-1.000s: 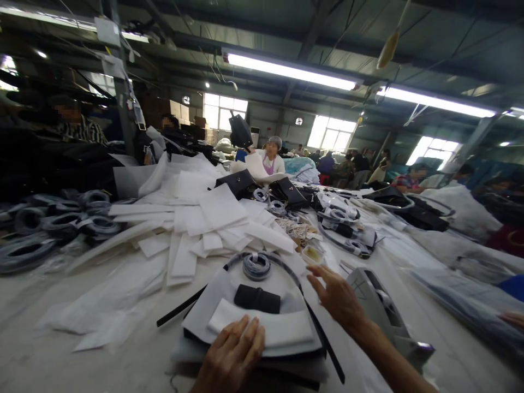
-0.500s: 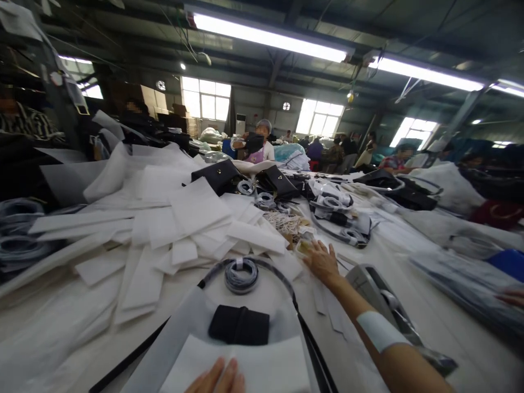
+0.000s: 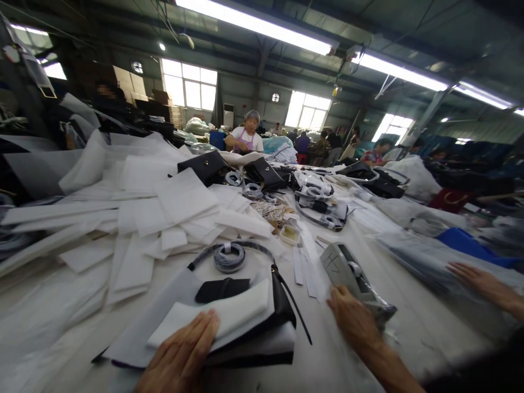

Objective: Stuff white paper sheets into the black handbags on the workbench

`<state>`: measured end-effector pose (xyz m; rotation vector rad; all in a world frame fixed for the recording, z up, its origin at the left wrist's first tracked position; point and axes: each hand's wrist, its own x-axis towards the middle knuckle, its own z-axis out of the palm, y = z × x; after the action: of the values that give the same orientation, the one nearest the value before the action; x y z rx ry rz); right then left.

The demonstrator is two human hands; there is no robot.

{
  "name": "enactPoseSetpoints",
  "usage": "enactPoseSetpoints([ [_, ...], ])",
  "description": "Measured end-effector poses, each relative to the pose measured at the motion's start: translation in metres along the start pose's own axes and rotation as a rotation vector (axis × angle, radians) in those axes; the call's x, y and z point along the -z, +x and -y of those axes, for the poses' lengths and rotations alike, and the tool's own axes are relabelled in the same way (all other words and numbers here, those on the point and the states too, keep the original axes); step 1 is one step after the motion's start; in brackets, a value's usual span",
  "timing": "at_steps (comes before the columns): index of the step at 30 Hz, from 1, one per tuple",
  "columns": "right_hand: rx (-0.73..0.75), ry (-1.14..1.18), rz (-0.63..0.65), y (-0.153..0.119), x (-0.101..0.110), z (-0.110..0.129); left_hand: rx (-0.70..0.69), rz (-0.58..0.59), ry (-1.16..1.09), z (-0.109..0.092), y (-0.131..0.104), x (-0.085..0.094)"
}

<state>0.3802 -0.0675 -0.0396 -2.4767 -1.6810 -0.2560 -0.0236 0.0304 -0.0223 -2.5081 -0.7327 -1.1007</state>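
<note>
Sheets (image 3: 186,199) heap left of the bag (image 3: 284,300); grey dispenser (image 3: 333,263) stands right.

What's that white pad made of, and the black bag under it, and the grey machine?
White pad: probably soft foam, matte; it curves under the left hand.
Black bag: leather or imitation, perhaps; its side shines faintly.
Grey machine: likely plastic, dull; stiff-looking casing.

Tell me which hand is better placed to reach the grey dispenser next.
Probably your right hand: it's right beside the grey dispenser, while your left hand rests on the white folded sheet, farther away.
</note>
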Motion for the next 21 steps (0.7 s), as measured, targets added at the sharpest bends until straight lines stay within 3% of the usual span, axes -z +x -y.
enactPoseSetpoints([
  [3,-0.007,-0.009,0.047,-0.001,-0.001,0.0,0.047,-0.015,-0.005,-0.001,0.004,0.005],
  [7,-0.034,0.001,0.059,0.007,0.02,0.007,0.104,-0.042,0.022,-0.002,0.007,0.007],
  [12,0.171,0.235,-0.087,-0.005,0.051,0.045,0.149,-0.104,0.009,-0.001,0.011,0.008],
  [14,0.29,0.411,-0.024,-0.02,0.054,0.069,0.177,-0.124,-0.003,-0.002,0.012,0.008],
  [17,0.441,0.568,0.196,-0.042,0.052,0.095,0.193,-0.126,-0.02,-0.003,0.015,0.01],
  [19,0.425,0.626,0.299,-0.047,0.047,0.1,0.193,-0.128,-0.031,-0.004,0.016,0.012],
  [21,0.309,0.666,0.268,-0.043,0.041,0.095,0.199,-0.129,-0.044,-0.005,0.017,0.014],
])
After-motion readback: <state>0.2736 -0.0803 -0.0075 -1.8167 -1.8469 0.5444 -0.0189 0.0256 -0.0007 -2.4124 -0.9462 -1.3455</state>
